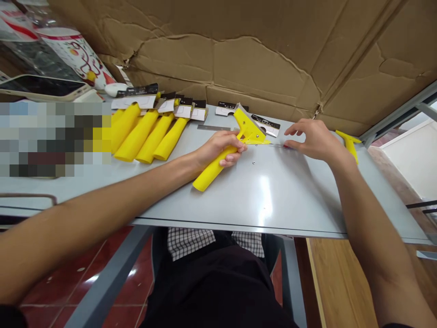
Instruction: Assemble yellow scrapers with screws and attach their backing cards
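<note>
My left hand (225,148) is wrapped around the handle of a yellow scraper (213,171), whose wide head points up and right. A metal edge and small screws show on that head. My right hand (312,139) hovers over the table to the right, thumb and fingers apart. Under its thumb is a thin metal shaft with a bit of red (285,146); the rest is hidden, and I cannot tell whether the thumb touches it. A small nut or screw (253,163) lies below the scraper head. Behind it lie two black-and-white label cards (268,126).
Several yellow scrapers (170,139) with cards lie at left. A flat metal blade (213,128) is behind my left hand. Another yellow piece (348,145) sits right of my right hand. Bottles (73,54) and a phone (41,86) stand back left. Cardboard (252,64) walls the table's back.
</note>
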### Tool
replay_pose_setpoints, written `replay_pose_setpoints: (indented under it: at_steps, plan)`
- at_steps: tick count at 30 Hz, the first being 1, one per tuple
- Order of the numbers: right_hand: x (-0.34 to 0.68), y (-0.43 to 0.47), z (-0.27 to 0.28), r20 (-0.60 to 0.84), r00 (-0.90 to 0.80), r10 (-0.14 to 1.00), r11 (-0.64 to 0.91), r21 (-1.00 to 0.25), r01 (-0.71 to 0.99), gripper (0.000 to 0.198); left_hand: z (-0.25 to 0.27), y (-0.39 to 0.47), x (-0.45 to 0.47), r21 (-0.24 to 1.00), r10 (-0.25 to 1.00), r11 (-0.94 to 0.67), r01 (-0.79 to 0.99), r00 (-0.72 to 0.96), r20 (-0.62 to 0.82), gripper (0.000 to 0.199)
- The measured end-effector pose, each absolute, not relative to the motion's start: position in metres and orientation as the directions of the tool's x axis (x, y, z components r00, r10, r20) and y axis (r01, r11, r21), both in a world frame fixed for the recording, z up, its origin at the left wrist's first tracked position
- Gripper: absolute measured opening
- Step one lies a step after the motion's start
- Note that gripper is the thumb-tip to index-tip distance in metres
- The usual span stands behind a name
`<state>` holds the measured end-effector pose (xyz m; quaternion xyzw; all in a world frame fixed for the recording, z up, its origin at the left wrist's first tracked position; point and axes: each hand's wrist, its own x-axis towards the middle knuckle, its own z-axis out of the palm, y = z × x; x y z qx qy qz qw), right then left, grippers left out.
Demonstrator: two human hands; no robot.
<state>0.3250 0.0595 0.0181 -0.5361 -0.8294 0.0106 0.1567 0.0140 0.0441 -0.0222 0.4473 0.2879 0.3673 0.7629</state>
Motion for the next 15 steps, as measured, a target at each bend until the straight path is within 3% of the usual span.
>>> replay_pose_setpoints:
  at_steps: [3, 8, 15]
  plan:
    - [0.340, 0.070, 0.013, 0.125, -0.382, 0.916, 0.398, -0.149, 0.905, 0.028, -0.023, 0.044, 0.014, 0.890, 0.819, 0.333, -0.311, 0.564, -0.109, 0.025]
    - [0.338, 0.075, 0.003, 0.037, -0.389, 0.921, 0.388, -0.194, 0.901, 0.020, -0.023, 0.045, 0.012, 0.883, 0.829, 0.331, -0.333, 0.550, -0.103, 0.025]
    - [0.327, 0.060, 0.019, 0.174, -0.421, 0.890, 0.455, -0.324, 0.829, 0.018, -0.020, 0.043, 0.013, 0.895, 0.842, 0.295, -0.334, 0.534, -0.078, 0.022]
